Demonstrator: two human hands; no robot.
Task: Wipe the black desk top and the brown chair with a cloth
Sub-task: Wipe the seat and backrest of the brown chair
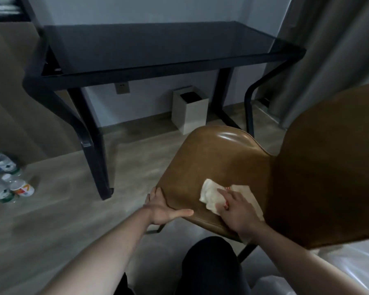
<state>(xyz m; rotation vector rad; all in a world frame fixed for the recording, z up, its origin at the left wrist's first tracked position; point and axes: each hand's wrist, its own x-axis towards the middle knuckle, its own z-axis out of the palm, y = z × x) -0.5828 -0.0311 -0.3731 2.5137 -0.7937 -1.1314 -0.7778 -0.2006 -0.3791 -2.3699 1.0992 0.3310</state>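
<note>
One white cloth (228, 199) is lying crumpled on the seat of the one brown chair (219, 162), near the seat's edge closest to the person, its long axis running across the seat toward the backrest. The right hand (235, 209) is pressing it flat, fingers straight. The left hand (164, 206) is gripping the seat's edge beside the cloth. Beyond the chair one black desk (158, 45) is standing, one white bin (189, 109) sitting under it.

Right hand (235, 210) flat on white cloth (211, 195), pressing it to brown chair (217, 158) seat. Left hand (164, 206) grips seat's near edge. Black desk (158, 45) beyond; white bin (189, 112) beneath it; bottles (3, 179) on floor at left.
</note>
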